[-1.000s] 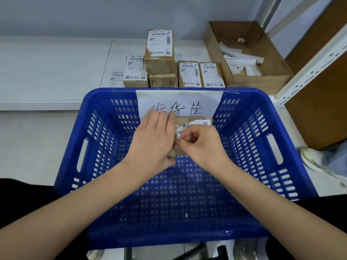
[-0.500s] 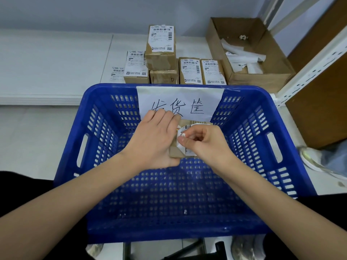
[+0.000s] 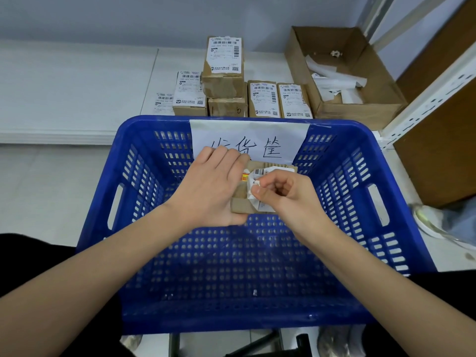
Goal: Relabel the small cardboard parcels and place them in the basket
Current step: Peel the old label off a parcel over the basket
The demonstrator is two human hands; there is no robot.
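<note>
Blue basket (image 3: 134, 191), parcel (image 3: 240, 202) lengthwise away, label (image 3: 253, 195) pinched

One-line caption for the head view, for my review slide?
Over the blue basket, left hand holds a small cardboard parcel while right hand pinches its crumpled white label.

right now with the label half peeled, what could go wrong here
1. The crumpled white label pinched by the right hand is creasing; it may tear and leave scraps on the small brown cardboard parcel.
2. The left hand holds the parcel in the air over the blue plastic basket; a hard pull could break that grip and drop the parcel in still unlabelled.
</note>
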